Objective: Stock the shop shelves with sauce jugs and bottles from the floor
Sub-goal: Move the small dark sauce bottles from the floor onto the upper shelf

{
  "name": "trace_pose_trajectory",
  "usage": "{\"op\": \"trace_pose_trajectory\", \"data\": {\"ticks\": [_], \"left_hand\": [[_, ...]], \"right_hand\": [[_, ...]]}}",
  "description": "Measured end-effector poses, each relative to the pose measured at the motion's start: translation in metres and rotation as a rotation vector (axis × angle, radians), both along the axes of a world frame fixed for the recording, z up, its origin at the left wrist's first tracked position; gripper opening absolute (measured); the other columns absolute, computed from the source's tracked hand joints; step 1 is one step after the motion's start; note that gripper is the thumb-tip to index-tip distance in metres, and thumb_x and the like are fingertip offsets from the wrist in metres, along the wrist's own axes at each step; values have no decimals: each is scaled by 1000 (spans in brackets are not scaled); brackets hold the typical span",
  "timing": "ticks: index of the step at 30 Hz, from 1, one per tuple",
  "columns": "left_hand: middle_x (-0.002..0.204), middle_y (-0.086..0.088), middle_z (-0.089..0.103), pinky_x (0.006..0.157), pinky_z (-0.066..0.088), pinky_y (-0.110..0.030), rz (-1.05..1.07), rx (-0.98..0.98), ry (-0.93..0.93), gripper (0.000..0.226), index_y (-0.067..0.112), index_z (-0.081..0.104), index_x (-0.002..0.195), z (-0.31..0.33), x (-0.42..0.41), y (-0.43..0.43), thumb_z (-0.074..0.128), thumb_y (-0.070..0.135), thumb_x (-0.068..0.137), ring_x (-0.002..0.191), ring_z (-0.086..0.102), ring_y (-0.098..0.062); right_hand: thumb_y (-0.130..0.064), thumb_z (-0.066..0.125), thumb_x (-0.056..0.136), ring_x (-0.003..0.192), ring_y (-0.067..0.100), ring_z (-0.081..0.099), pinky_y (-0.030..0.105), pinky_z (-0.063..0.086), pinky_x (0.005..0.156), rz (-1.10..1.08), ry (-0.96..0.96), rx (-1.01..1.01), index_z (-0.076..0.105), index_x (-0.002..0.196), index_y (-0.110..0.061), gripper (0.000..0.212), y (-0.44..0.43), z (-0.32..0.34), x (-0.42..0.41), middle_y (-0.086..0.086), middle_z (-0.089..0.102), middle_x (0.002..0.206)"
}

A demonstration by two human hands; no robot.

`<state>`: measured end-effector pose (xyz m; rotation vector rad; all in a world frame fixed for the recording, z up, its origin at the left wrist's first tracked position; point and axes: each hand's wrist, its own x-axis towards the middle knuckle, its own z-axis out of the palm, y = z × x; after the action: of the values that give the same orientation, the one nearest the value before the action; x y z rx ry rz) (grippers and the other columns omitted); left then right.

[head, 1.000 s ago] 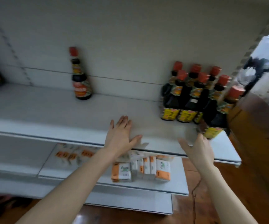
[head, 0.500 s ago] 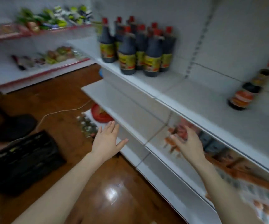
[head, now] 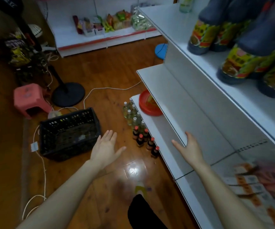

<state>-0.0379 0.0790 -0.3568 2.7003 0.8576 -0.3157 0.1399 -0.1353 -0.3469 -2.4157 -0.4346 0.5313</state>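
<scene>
Both hands are empty, fingers straight and spread. The left hand (head: 106,148) hangs palm-down over the wooden floor (head: 100,71), between a black crate (head: 69,134) on its left and the red-capped bottles (head: 144,140) just beyond its fingertips on its right. The right hand (head: 189,149) is out in front of the white shelving, its fingers at the front edge of the middle shelf (head: 191,104); whether they touch it cannot be told. The red-capped bottles, small and dark, stand upright on the floor tight against the front edge of the bottom shelf (head: 160,133), five of them. Just behind them along the same edge stands a cluster of clear bottles (head: 132,114) with pale caps, about seven, though they overlap too much for a sure count. The jugs (head: 239,63), dark with yellow and green labels, stand on the top shelf (head: 171,25) well above the right hand; at least four show, blurred and cut off by the frame. The middle shelf is bare along its visible length. On the bottom shelf lies one red dish (head: 150,104) at the far end, and nearer the person a blurred row of orange and white boxes (head: 249,184). The floor strip between crate and shelving is open, crossed farther back by a white cable (head: 110,88). Beyond the crate stand one pink stool (head: 29,100) and one round black stand base (head: 69,94).
</scene>
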Motion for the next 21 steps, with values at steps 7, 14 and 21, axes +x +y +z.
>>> {"op": "trace_pose_trajectory", "data": {"ticks": [7, 14, 21], "left_hand": [[156, -8, 15, 116, 10, -35, -69, -68, 40, 76, 9, 17, 147, -23, 61, 79, 36, 57, 91, 145, 9, -20], [156, -12, 15, 116, 12, -36, -289, -155, 172, 78, 6, 18, 147, -76, 108, 155, 37, 57, 91, 145, 11, -21], [152, -16, 24, 111, 27, -40, -513, -217, 253, 75, 5, 26, 144, -155, 136, 195, 47, 52, 89, 139, 25, -30]], "right_hand": [[-28, 65, 84, 120, 32, 46, 32, 37, 91, -5, 11, -51, 44, 129, 2, 58, 82, -17, 46, 20, 50, 131], [-35, 66, 83, 132, 28, 36, 30, 29, 106, -236, 82, -105, 32, 140, -2, 74, 118, -57, 52, 16, 39, 144], [-39, 66, 82, 136, 29, 32, 38, 29, 110, -625, 244, -128, 25, 143, -3, 82, 126, -151, -15, 16, 32, 148]]}}
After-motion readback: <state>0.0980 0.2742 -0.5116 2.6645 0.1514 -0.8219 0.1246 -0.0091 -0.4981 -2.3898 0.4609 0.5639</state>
